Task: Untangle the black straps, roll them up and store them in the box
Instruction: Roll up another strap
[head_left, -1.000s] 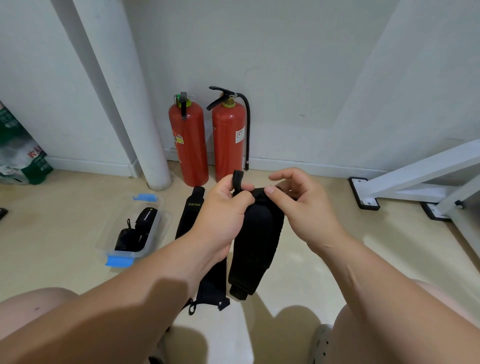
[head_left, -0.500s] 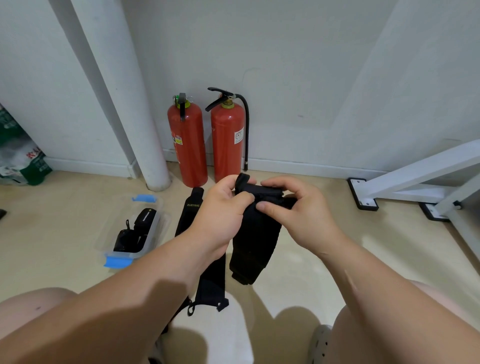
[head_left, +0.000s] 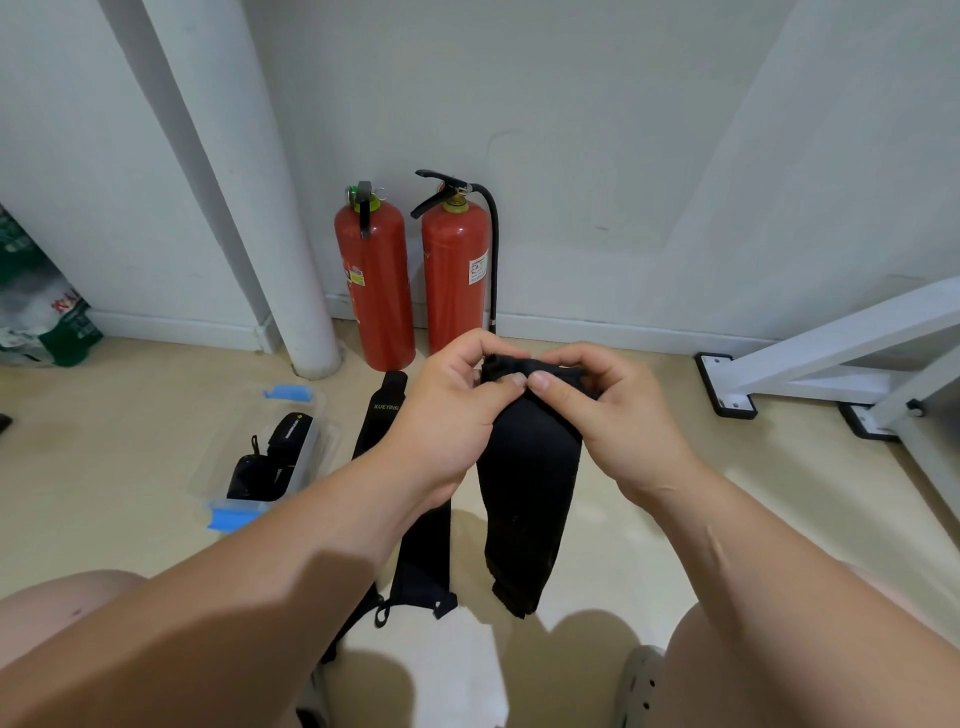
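Observation:
A wide padded black strap (head_left: 524, 499) hangs down from both my hands in the middle of the view. My left hand (head_left: 452, 415) and my right hand (head_left: 613, 415) pinch its folded top end, thumbs touching over the fold. A second black strap (head_left: 423, 545) with yellow lettering lies flat on the floor behind my left forearm. A clear plastic box (head_left: 306, 457) with blue clips stands on the floor to the left, and rolled black straps (head_left: 270, 462) lie inside it.
Two red fire extinguishers (head_left: 415, 280) stand against the wall beside a white pipe (head_left: 291, 260). A white metal frame (head_left: 831, 364) with black feet sits at the right. A green and white bag (head_left: 36, 312) leans at far left. My knees frame the bottom.
The strap's top end has been folded down, and both hands have closed together over the fold. The upright tip seen earlier between my hands is now tucked in.

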